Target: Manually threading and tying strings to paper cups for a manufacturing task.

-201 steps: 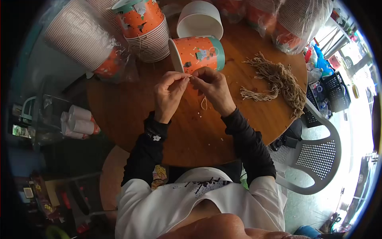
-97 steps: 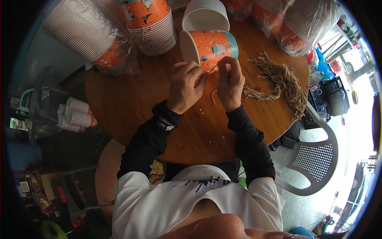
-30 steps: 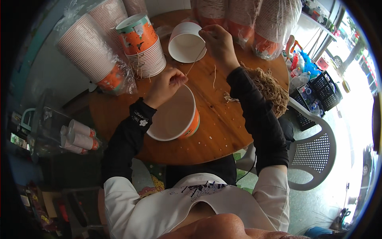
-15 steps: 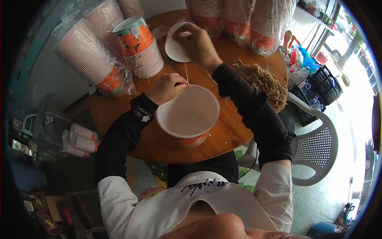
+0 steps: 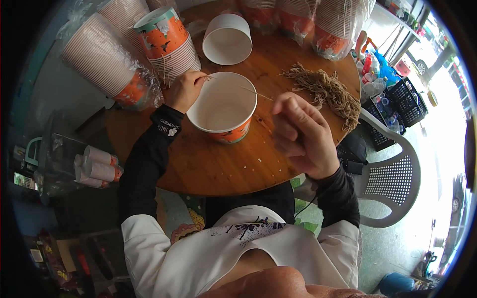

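A paper bucket (image 5: 222, 103), white inside with an orange patterned outside, stands on the round wooden table with its mouth tipped toward me. At its left rim, my left hand (image 5: 187, 90) is closed in a pinch with a bit of thin string by its fingertips. My right hand (image 5: 304, 135) is raised off the bucket's right side, thumb and forefinger pinched on the end of a thin beige string (image 5: 256, 93). That string runs over the bucket's right rim; its middle stretch hardly shows against the white inside. Behind stands a second white paper bucket (image 5: 227, 45), its mouth facing me.
A tangled bundle of beige strings (image 5: 328, 94) lies at the table's right. Bucket stacks in clear plastic (image 5: 102, 57) line the back and left; beside them stands an unwrapped stack (image 5: 175, 62) with strings on it. A plastic chair (image 5: 390, 179) and black crates (image 5: 405, 102) are at right.
My right hand has let go of the back bucket and swung right and toward me, drawing the string across. The front bucket and my left hand have shifted slightly left and away.
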A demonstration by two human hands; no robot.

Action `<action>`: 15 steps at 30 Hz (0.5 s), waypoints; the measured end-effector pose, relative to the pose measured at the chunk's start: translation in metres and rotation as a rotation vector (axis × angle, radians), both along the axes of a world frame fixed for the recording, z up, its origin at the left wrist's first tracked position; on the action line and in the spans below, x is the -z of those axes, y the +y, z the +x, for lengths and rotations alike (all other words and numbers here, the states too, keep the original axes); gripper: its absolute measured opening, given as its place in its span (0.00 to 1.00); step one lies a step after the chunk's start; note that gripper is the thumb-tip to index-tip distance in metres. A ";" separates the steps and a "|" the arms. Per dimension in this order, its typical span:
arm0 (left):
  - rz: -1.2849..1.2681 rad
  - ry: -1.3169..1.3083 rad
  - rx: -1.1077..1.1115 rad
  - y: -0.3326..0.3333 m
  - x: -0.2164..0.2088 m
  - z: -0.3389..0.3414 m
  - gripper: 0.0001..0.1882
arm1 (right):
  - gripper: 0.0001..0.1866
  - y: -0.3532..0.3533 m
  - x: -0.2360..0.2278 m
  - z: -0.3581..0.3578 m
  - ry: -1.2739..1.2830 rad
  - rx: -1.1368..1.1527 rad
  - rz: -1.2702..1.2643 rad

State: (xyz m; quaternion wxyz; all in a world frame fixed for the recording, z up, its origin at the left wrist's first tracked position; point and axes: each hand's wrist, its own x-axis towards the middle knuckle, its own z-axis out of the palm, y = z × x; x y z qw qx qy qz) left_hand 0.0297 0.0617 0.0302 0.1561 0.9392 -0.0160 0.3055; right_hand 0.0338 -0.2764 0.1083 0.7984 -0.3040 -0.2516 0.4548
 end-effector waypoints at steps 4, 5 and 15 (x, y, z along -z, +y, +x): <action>0.004 -0.317 0.021 -0.040 -0.023 -0.011 0.08 | 0.13 0.004 0.029 0.008 0.269 0.174 0.225; -0.030 -0.354 0.077 -0.057 -0.030 -0.022 0.06 | 0.13 0.007 0.035 0.012 0.276 0.180 0.227; -1.326 0.266 0.480 -0.183 0.033 -0.110 0.23 | 0.15 0.028 0.054 0.005 0.630 0.049 0.530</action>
